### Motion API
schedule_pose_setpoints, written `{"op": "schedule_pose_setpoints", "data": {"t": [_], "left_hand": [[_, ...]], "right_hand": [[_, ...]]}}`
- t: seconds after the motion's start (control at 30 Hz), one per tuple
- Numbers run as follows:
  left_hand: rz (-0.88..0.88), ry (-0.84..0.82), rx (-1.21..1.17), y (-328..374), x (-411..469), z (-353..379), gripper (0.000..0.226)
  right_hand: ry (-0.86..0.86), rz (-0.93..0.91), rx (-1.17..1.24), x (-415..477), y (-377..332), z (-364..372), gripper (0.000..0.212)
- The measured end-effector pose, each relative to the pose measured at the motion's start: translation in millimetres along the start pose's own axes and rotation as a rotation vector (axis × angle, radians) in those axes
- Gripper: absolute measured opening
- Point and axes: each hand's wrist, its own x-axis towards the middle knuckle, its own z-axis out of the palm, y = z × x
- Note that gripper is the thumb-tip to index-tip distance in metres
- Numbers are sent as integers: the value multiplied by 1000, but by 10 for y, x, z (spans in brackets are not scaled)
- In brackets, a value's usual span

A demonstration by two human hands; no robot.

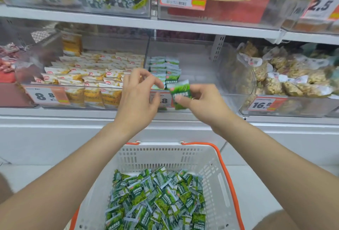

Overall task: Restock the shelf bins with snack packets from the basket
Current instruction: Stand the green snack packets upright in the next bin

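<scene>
One green packet (180,92) pinched by right hand (207,104); left hand (139,97) relaxed, released (price tag (163,100) half hidden).

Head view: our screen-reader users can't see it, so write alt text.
The right hand pinches a green packet before the middle bin; the left hand hovers empty beside it. Below, a basket holds many more.

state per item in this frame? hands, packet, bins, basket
left hand: empty, fingers loosely curled
right hand: pinches the green packet
green packet: held in the air before the middle bin, not yet in
middle bin: mostly bare, green packets stacked only at its left side
yellow packets: fill the bin to the left
basket: bottom covered with loose green packets
</scene>
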Motion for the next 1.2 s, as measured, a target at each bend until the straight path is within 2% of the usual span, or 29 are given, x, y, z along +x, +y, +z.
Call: {"op": "schedule_pose_setpoints", "data": {"t": [0.07,0.17,0.27,0.43,0.57,0.63,0.77,0.9,1.0,1.1,1.2], "left_hand": [[35,-48,170,-78,67,26,34],[-16,-178,269,-191,138,99,56],[-62,-239,299,-285,134,211,65],[-18,-238,441,-352,87,359,56],[2,-225,467,-376,89,369,54],[7,-220,470,-383,85,369,53],[14,-216,449,-393,76,374,52],[15,-224,454,-402,70,376,53],[17,-220,458,-400,69,360,52],[5,-218,454,-386,57,346,57],[11,-182,400,-363,27,323,68]], "right_hand": [[157,-40,66,160,-31,-68,15],[312,-49,-136,444,1,-196,14],[236,23,-361,706,41,-271,20],[48,255,-413,1111,26,-169,37],[-125,304,-554,1321,69,13,43],[-89,291,-628,1380,57,65,53],[0,334,-587,1460,57,93,68],[112,263,-840,1363,28,123,72],[115,213,-873,1349,7,162,61],[-82,154,-732,1351,14,125,32],[-261,134,-650,1241,-27,-10,26]]}}
